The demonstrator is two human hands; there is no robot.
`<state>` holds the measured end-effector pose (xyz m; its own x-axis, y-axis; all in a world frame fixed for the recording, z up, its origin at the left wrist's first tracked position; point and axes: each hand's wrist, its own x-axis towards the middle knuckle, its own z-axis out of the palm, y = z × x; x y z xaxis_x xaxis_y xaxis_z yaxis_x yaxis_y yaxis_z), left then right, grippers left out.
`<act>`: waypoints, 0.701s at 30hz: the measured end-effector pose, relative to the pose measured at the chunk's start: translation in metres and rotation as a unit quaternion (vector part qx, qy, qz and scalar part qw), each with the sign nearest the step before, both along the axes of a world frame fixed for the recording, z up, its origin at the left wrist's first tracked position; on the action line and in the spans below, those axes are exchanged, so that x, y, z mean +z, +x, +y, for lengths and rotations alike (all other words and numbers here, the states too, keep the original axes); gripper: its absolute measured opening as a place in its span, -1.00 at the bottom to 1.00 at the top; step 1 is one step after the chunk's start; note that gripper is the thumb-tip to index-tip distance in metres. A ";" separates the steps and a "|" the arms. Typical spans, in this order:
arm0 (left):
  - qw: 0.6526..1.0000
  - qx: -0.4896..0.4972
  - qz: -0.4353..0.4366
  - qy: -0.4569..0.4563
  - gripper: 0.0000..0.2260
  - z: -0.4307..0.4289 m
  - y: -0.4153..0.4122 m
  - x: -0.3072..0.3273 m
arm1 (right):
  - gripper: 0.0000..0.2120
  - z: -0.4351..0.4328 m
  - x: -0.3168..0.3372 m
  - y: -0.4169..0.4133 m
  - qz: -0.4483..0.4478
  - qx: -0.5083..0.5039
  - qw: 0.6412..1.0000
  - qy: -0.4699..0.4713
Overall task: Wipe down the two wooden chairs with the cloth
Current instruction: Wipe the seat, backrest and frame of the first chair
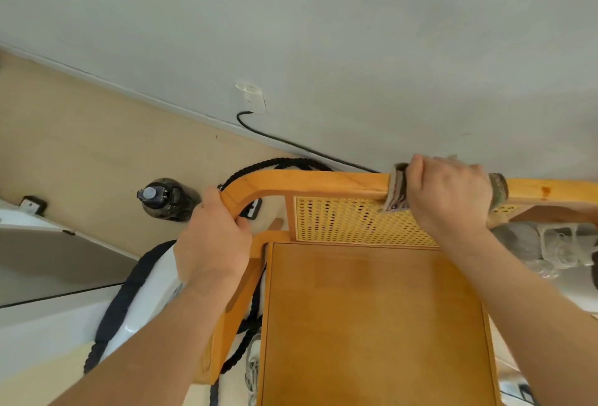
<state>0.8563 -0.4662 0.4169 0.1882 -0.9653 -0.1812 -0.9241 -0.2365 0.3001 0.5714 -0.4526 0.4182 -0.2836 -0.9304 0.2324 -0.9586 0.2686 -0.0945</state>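
My right grip (449, 193) is clasping the cloth (396, 190) round the chair's top rail (310, 183), and my left grip (213, 237) is holding the curved corner (241, 193) steady. I am reckoning long, firm, overlapping strokes are suiting it best.

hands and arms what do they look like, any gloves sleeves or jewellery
The left hand and right hand are bare: no gloves, rings or watch show. The left forearm and right forearm are bare too, with no sleeve in view down to the frame's edge.
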 end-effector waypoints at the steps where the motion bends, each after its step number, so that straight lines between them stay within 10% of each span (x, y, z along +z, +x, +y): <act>1: 1.000 -0.001 -0.006 0.002 -0.80 0.000 0.000 0.000 | -0.68 -0.006 -0.002 0.017 0.007 -0.012 1.000 0.013; 10: 0.995 -0.072 -0.062 -0.037 -0.66 0.000 -0.003 0.007 | -0.62 -0.027 -0.019 0.105 -0.044 0.167 0.985 -0.026; 17: 0.973 -0.189 -0.123 -0.055 -0.45 0.006 -0.018 0.016 | -0.67 0.016 -0.014 -0.033 0.013 0.028 0.998 -0.061; 21: 0.966 -0.249 -0.029 -0.067 -0.73 -0.005 -0.099 0.029 | -0.64 0.001 -0.012 0.006 -0.011 -0.043 0.998 -0.033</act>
